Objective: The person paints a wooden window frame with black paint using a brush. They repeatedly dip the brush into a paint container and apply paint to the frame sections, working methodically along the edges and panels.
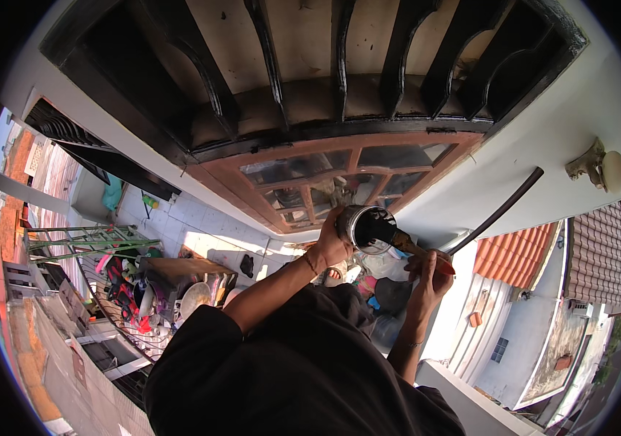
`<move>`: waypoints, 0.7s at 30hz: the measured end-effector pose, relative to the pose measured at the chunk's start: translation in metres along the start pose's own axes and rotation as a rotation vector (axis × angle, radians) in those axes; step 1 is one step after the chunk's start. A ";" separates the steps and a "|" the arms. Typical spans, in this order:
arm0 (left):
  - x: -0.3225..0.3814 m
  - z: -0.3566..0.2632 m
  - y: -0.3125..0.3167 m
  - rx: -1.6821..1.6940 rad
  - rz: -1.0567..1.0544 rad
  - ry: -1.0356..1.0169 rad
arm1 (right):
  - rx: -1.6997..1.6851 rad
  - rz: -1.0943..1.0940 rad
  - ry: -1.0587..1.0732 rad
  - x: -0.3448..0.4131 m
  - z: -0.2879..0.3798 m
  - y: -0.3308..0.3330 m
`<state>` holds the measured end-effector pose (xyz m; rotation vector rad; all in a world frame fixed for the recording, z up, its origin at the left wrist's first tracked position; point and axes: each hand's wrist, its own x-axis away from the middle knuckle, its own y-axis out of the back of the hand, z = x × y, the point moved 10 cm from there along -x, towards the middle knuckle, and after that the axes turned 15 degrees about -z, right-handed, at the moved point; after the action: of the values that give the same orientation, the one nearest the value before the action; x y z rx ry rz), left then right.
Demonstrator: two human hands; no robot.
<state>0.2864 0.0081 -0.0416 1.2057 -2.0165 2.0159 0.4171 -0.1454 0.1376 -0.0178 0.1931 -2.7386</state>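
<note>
My left hand grips an open metal can with dark paint inside. My right hand holds a paintbrush by its handle, and the dark bristle end reaches to the can's rim. Ahead of me, a slatted wooden frame is coated in glossy black, with pale panels between its slats. Below it, a brown wooden window frame holds glass panes.
A green metal ladder and a wooden cabinet among piled belongings stand at the left. A white wall with a lamp and a dark pipe lies at the right. Plastic bags lie below my hands.
</note>
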 end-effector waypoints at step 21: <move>-0.001 0.002 -0.009 0.015 0.052 0.048 | -0.348 -0.062 -0.412 -0.006 -0.063 0.016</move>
<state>0.2930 0.0083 -0.0345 1.1079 -2.0348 2.0664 0.4263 -0.1494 0.0730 -0.6831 0.5509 -2.6528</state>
